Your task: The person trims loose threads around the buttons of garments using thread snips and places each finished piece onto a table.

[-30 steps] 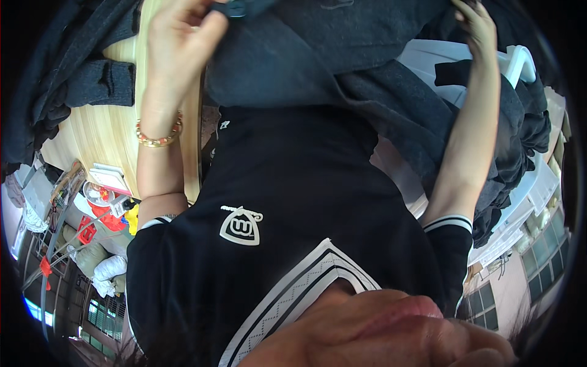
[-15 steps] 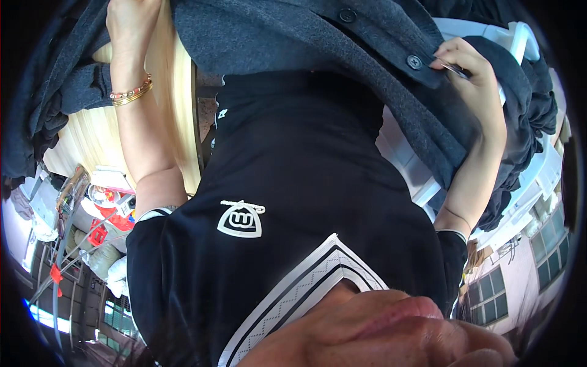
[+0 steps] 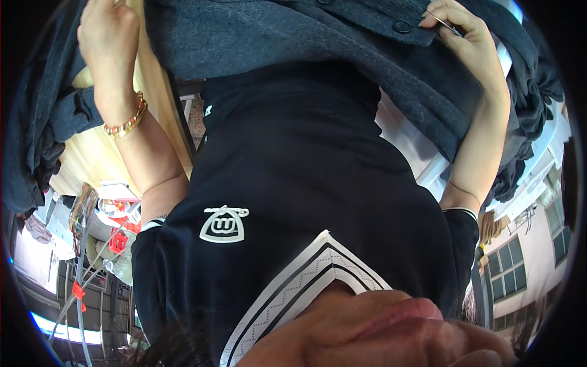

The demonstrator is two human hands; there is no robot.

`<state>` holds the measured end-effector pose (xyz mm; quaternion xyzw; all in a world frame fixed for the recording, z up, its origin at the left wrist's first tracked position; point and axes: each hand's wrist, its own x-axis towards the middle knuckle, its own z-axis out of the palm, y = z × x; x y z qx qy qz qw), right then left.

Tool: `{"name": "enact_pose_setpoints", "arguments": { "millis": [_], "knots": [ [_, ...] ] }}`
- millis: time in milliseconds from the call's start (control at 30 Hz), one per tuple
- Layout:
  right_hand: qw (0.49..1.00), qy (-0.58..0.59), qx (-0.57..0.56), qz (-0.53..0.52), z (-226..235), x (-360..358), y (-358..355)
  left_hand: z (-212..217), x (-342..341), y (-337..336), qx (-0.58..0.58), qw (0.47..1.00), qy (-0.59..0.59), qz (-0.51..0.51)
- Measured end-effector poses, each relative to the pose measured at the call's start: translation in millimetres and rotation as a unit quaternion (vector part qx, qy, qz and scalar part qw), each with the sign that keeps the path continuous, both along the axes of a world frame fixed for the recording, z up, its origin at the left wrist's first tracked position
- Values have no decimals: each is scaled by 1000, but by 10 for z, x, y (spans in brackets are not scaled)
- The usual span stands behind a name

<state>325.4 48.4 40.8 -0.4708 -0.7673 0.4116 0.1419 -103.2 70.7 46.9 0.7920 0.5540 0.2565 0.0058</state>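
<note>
A dark grey woollen garment [image 3: 244,37] with a buttoned front edge lies across the top of the view, over my lap. My right hand [image 3: 471,46] is closed on a slim, shiny metal tool [image 3: 441,22], its exact kind unclear. The fingertips are at the garment's edge, close beside a dark button [image 3: 402,27]. At the upper left, my left hand [image 3: 110,40] is closed at the garment's left side, fingers curled. The frame's upper edge cuts off its fingertips, so what they pinch is hidden. A beaded and gold bracelet [image 3: 126,117] circles that wrist.
A pale wooden tabletop [image 3: 92,156] is under my left arm, with dark cloth [image 3: 73,113] on it. At the right, more dark garments [image 3: 532,116] are heaped over a white plastic piece [image 3: 435,171]. Red items [image 3: 119,240] and thin metal poles [image 3: 81,275] stand at lower left.
The garment and both hands have shifted upward in view, my left hand also a little leftward. The button by my right hand sits higher. The metal tool stays in my right hand.
</note>
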Motion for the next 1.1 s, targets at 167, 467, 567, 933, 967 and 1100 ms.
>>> {"name": "enact_pose_setpoints", "arguments": {
  "millis": [167,467,567,933,967,1100],
  "knots": [
    [990,9,-112,-82,275,-121,58,88,721,-246,-111,961,-249,-52],
    [995,56,-48,-63,257,-158,-32,-790,1679,-685,-761,138,-622,-119],
    [995,45,-66,-52,240,-181,-83,-827,1687,-677,-701,205,-681,-51],
    [984,149,-52,-79,371,-249,-149,-484,1494,-452,-563,323,-760,-37],
    [983,158,-46,-75,395,-328,-161,-458,1496,-427,-554,336,-761,-38],
    [984,16,142,-103,387,-527,-192,-494,1509,-381,-537,337,-771,-57]
  ]
}}
